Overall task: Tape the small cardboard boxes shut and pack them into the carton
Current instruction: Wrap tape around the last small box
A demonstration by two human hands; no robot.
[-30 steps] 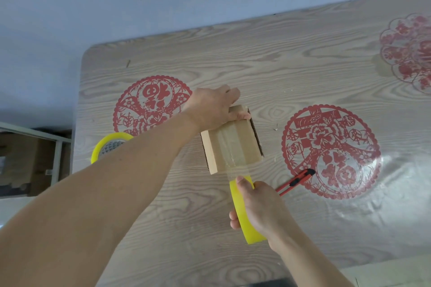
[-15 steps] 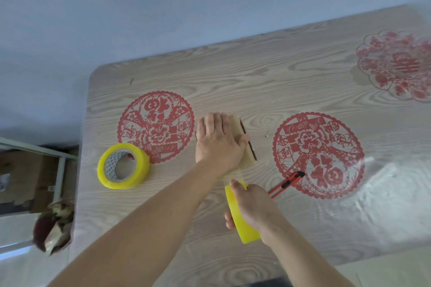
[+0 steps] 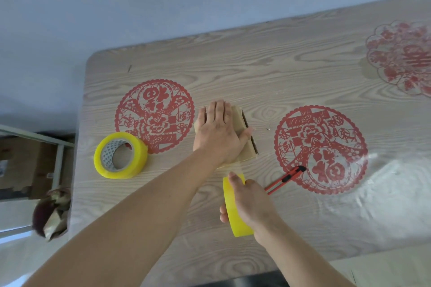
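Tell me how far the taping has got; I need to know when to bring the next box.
Done: a clear strip already runs from the roll onto the box. In hand: the left hand presses flat on the box while the right hand grips the roll, its tape uncut. Left: cutting with the knife lying beside it, then packing; no carton shows on the table.

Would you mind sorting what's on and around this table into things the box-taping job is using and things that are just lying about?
In use:
- small cardboard box, pressed flat by the left hand
- tape roll, gripped by the right hand
- red utility knife, likely for cutting

Lying about:
- second tape roll
- red paper-cut decorations
- bag beside the table
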